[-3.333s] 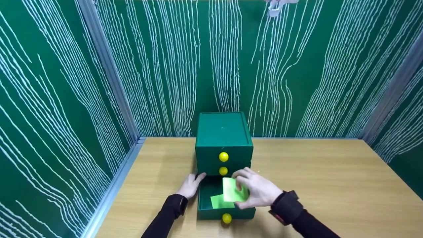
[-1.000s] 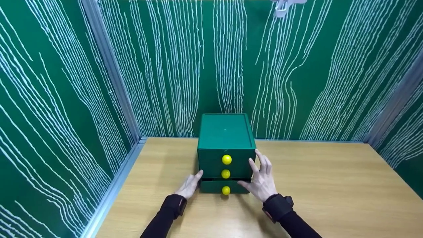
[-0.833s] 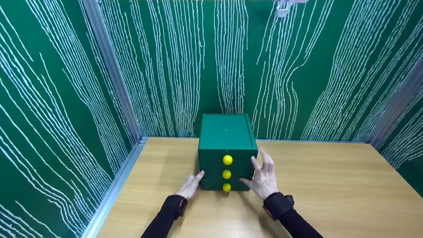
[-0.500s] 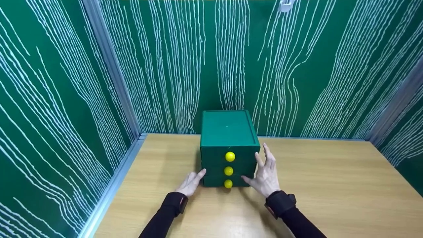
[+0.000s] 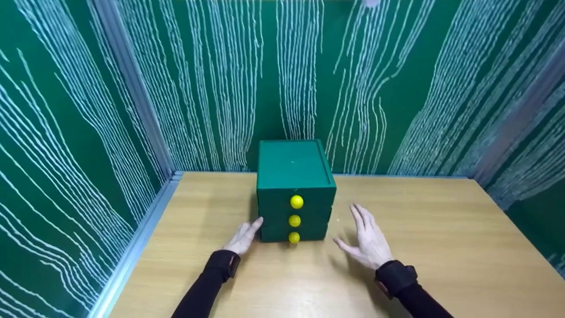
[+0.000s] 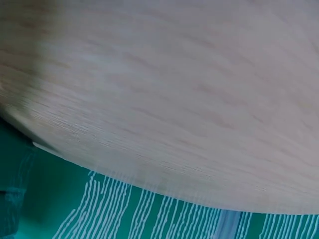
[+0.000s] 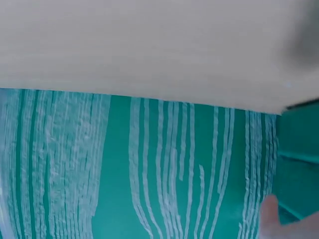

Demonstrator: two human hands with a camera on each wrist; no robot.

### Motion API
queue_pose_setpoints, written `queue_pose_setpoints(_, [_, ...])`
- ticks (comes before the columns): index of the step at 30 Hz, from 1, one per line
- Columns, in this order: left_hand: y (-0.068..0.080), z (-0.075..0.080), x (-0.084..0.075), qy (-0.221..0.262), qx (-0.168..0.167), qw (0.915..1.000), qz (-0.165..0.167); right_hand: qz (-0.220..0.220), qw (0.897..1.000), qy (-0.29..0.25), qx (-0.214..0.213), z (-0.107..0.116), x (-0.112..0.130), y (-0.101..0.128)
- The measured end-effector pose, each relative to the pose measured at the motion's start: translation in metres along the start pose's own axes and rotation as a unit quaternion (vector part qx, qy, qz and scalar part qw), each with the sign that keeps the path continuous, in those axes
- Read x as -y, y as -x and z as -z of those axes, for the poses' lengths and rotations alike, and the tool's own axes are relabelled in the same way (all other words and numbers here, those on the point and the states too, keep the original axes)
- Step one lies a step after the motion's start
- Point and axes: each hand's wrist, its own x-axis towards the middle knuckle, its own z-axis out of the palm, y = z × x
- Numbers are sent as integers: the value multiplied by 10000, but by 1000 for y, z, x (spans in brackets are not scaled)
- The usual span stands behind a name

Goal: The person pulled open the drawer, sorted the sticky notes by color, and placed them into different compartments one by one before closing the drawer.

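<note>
Fingers (image 5: 359, 216) of the right hand (image 5: 368, 240) are spread wide and straight, holding nothing, with the palm hovering over the wooden table (image 5: 441, 247) just to the right of a small green drawer chest (image 5: 293, 176) and clear of its side. On the other side, the left hand (image 5: 242, 237) lies flat on the tabletop with its fingers extended and close together, the fingertips touching the chest's lower left front corner beside the bottom drawer. The chest stands upright at the middle of the table, near the back edge, with all three drawers pushed in flush. Three yellow knobs line up down its front: the top knob (image 5: 296, 202), the middle knob (image 5: 294, 220) and the bottom knob (image 5: 294, 237). Both forearms wear dark sleeves, and a black band (image 5: 395, 277) wraps the right wrist. Green walls streaked with white wavy lines (image 5: 220, 88) enclose the table on three sides. The left wrist view shows only blurred tabletop (image 6: 174, 99) and a strip of the green wall, while the right wrist view catches a fingertip (image 7: 271, 214) near the chest's green side (image 7: 299, 159).
</note>
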Motion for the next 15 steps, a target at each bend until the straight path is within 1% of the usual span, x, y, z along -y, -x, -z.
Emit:
queue_pose_setpoints(2, [-2, 2, -2, 26, -36, 10000, -42, -200, 9993, 62, 295, 6, -4, 5])
queue_pose_setpoints(3, [0, 2, -3, 106, 6, 9999, 8, -308, 9986, 76, 429, 9, -6, 9])
queue_pose_setpoints(6, [5, 2, -4, 207, 116, 9990, 388, -557, 9959, 72, 706, 12, -9, 20])
queue_pose_setpoints(9, [10, 2, -5, 323, 130, 9972, 663, -751, 9926, 28, 949, 13, -8, 27])
queue_pose_setpoints(10, [10, 1, -5, 340, 119, 9969, 699, -802, 9918, 18, 1000, 13, -8, 28])
queue_pose_setpoints(12, [11, 0, -6, 375, 85, 9971, 660, -889, 9900, 15, 1097, 14, -6, 29])
queue_pose_setpoints(13, [10, -1, -6, 407, 92, 9976, 553, -925, 9892, 5, 1134, 15, -5, 29])
queue_pose_setpoints(15, [11, -1, -6, 431, 84, 9976, 527, -951, 9887, 2, 1157, 15, -4, 30])
